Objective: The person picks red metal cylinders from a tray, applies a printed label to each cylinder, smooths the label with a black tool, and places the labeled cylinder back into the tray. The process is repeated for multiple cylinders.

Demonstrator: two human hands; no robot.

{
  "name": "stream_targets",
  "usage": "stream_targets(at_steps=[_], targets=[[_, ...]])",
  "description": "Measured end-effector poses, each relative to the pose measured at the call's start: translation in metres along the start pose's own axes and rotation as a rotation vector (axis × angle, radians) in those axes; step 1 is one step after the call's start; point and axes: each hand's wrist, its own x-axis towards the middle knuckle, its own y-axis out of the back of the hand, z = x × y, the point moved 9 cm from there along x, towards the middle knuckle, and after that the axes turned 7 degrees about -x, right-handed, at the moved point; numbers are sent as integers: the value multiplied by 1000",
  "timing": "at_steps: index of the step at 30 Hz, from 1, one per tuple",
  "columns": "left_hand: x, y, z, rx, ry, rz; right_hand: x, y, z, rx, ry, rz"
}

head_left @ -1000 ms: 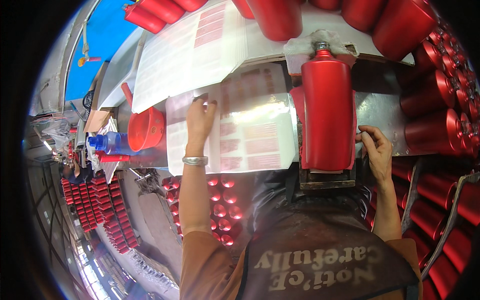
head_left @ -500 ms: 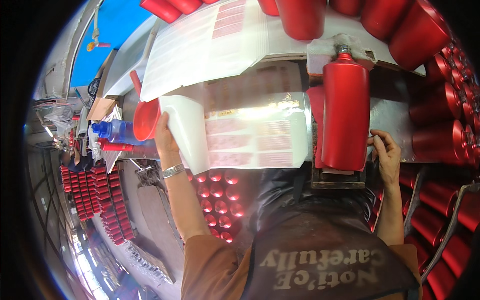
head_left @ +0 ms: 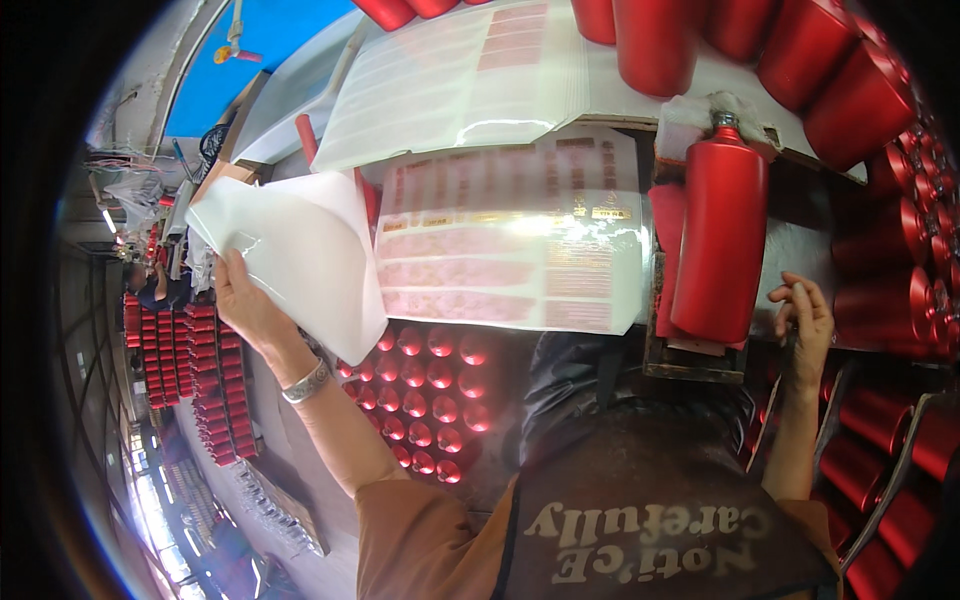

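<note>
Left hand (head_left: 243, 300) — grip closed on the lower edge of a white backing sheet (head_left: 290, 255), thumb over the paper, fingers behind it. The sheet is lifted and curled out to the person's left, off the tabletop (head_left: 800, 260). A metal bracelet (head_left: 305, 382) sits on the wrist.

Decal sheet (head_left: 510, 245) — glossy, printed with rows of red and gold labels, lying flat on the tabletop just right of the raised white sheet. Its right edge reaches the red bottle.

Stack of label sheets (head_left: 470, 85) — farther back, overlapping the top edge of the decal sheet.

Red bottle (head_left: 722, 235) — lying lengthwise in a metal cradle (head_left: 690, 360), neck pointing away from the person.

Right hand (head_left: 805, 320) — just right of the cradle, grip loosely curled, fingertips pinched on a small pale item too small to identify; not touching the bottle.

Red bottles, rows (head_left: 800, 60) — ranged along the back and right edge of the tabletop.

Red bottle tops in a crate (head_left: 430, 400) — below the tabletop edge, in front of the person.

Dark apron (head_left: 650, 500) — worn by the person, lower centre.
</note>
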Motion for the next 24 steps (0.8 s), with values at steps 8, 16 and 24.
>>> stream_targets(at_steps=[8,16,24], targets=[[-108,-112,112,-459,-163,-85,-35,-145,-169,-96,518,-531],[-173,-200,147,-443,-252,-440,-17,-227,-240,-552,958,-306],[-157,-168,72,-225,-96,-467,50,-54,-323,90,820,-124]])
